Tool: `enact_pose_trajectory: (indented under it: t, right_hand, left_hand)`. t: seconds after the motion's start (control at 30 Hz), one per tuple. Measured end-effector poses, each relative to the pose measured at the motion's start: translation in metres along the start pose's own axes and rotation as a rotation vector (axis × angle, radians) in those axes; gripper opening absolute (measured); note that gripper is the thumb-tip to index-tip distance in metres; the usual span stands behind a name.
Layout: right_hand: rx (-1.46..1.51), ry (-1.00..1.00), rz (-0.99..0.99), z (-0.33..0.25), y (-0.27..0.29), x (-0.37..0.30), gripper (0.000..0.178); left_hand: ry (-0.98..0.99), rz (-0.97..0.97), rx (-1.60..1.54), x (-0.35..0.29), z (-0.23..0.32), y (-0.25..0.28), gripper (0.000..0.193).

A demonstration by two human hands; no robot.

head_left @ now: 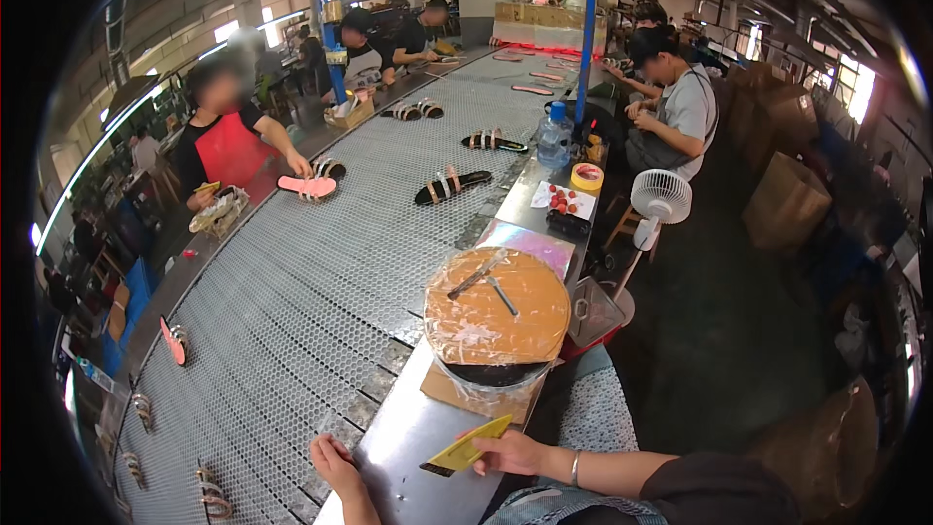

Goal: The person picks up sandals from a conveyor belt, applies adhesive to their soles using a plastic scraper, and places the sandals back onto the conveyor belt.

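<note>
My right hand [513, 451] is closed round a flat yellow brush [470, 445] with a dark bristle edge pointing down and left. The brush is held above the shiny metal ledge [408, 472]. Beside the ledge, over the near edge of the mesh conveyor [282, 321], my left hand [335, 467] is loosely curled, and I see nothing in it. Ahead of both hands stands a round container with an orange-brown top [498, 306], wrapped in clear film. Two thin tools [501, 296] lie on that top.
Black sandals [453, 187] and a pink one [307, 187] lie along the conveyor. A person in a red apron [233, 156] touches the pink sandal. A white fan [662, 196], yellow tape [587, 176] and a water jug [554, 136] stand farther along the right side.
</note>
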State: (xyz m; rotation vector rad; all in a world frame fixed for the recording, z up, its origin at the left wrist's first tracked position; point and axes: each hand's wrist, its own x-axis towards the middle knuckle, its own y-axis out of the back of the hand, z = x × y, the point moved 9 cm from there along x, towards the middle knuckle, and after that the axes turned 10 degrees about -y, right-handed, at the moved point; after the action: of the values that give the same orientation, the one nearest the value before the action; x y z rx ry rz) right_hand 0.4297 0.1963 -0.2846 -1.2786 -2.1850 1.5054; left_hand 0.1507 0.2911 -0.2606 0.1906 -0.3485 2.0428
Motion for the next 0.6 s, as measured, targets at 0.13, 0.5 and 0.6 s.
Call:
enact_pose_trajectory:
  t: [0.13, 0.5, 0.6]
  right_hand:
    - [0.015, -0.002, 0.003, 0.002, -0.001, 0.0, 0.039]
    - [0.049, -0.007, -0.003, 0.002, 0.0, 0.0, 0.039]
    - [0.041, -0.005, -0.017, 0.004, 0.002, 0.001, 0.039]
  left_hand:
    - [-0.091, -0.071, 0.025, 0.003, -0.005, 0.008, 0.019]
    - [0.057, -0.161, -0.001, -0.003, -0.012, 0.004, 0.019]
    - [0.035, -0.187, 0.03, -0.002, -0.017, 0.002, 0.022]
